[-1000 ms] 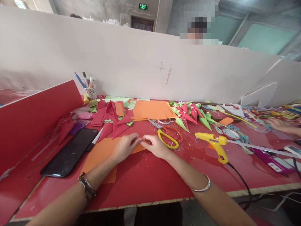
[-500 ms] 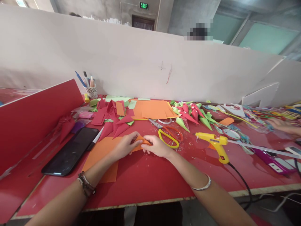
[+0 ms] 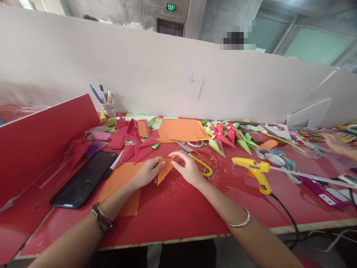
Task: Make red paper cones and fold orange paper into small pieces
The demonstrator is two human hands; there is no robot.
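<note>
Between my two hands is a small piece of orange paper [image 3: 164,172], folded, with a pointed corner hanging toward me. My left hand [image 3: 148,172] pinches its left end between thumb and fingers. At the other end my right hand [image 3: 187,168] grips the top edge, thumb in front and fingers behind. Under my left wrist lies a larger sheet of orange paper [image 3: 122,191] on the red table. Just beyond my right hand are scissors with yellow handles [image 3: 208,170], partly covered by that hand.
A yellow glue gun [image 3: 258,171] lies to the right, its cord running off the front edge. A black phone [image 3: 83,180] is at left. Behind are red paper cones [image 3: 145,147], stacked orange sheets [image 3: 178,129] and finished red and green cones [image 3: 223,136]. Another person's hand [image 3: 336,144] is far right.
The orange paper has turned so that its pointed corner now hangs down toward me. My right hand has shifted slightly up and right, its fingers more spread.
</note>
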